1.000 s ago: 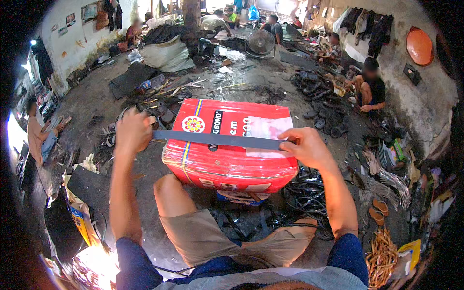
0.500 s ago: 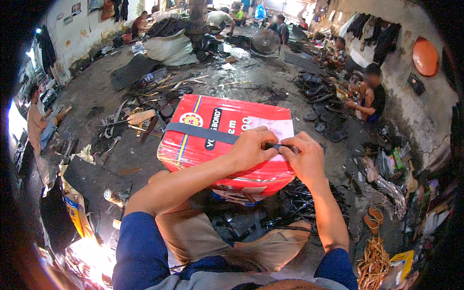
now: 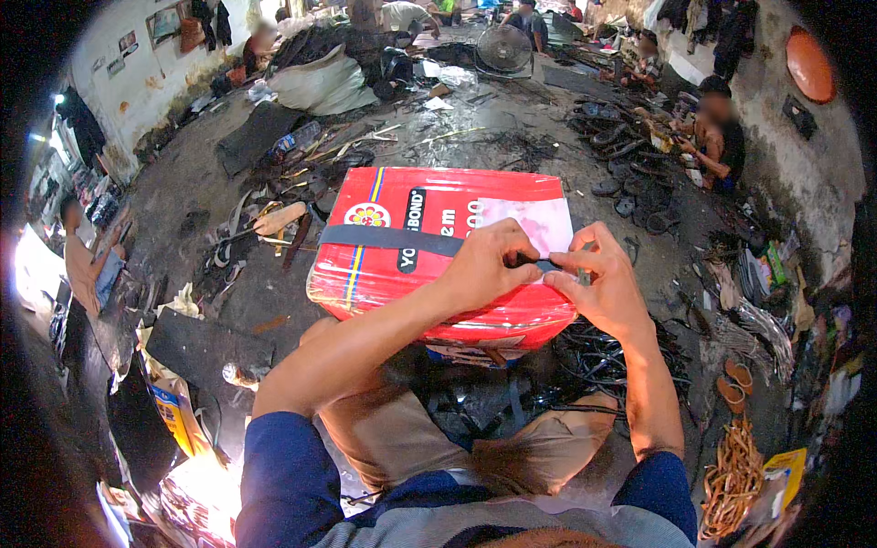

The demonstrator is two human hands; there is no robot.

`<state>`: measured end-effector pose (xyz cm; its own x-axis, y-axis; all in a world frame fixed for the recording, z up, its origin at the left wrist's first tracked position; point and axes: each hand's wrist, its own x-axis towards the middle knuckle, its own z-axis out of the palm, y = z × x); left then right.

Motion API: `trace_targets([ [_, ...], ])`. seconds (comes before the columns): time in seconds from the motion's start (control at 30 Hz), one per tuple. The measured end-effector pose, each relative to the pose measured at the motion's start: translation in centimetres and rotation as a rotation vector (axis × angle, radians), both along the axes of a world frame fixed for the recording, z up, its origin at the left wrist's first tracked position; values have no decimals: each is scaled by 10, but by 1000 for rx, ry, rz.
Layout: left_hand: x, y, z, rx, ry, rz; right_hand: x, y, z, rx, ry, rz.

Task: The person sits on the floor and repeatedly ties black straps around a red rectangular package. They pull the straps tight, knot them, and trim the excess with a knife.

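A red box (image 3: 361,283) wrapped in clear film sits before me at knee height, with a pale pink-white patch (image 3: 512,217) on its top. Across the top lies a flat dark strip (image 3: 388,238), rubber-like, running from the left side to my hands. My left hand (image 3: 489,263) is closed on the strip near its right end, thumb and fingers pinched. Facing it, my right hand (image 3: 598,274) pinches the strip's end between thumb and forefinger. Both hands are close together, low over the box's right part. The left fingers partly cover the strip.
Black strips (image 3: 630,365) lie in a heap right of the box. Tan strips (image 3: 731,479) and brown sandals (image 3: 734,385) are further right. Scraps and a pale foot-shaped form (image 3: 280,218) cover the floor ahead left. A co-worker (image 3: 717,137) sits at the right wall; a fan (image 3: 503,47) stands far back.
The whole view has shifted, so box and hands appear slightly further right. My right hand's fingers have spread a little and lifted, while the pinch on the strip stays.
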<state>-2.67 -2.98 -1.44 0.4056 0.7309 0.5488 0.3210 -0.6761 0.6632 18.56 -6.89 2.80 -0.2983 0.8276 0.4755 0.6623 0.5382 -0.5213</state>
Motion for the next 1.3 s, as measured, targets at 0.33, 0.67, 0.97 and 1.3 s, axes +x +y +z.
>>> trace_targets([
  [0.33, 4, 6, -4, 84, -31, -26, 3, 4, -6, 39, 65, -38],
  [0.67, 10, 5, 0, 94, 29, 52, -2, 17, -24, -111, 251, -143],
  [0.97, 8, 20, 15, 57, 142, -63, -4, 26, -41, -257, 761, -80],
  [1.3, 31, 35, 5, 215, -39, -131, 8, 19, -45, -698, 1108, 52],
])
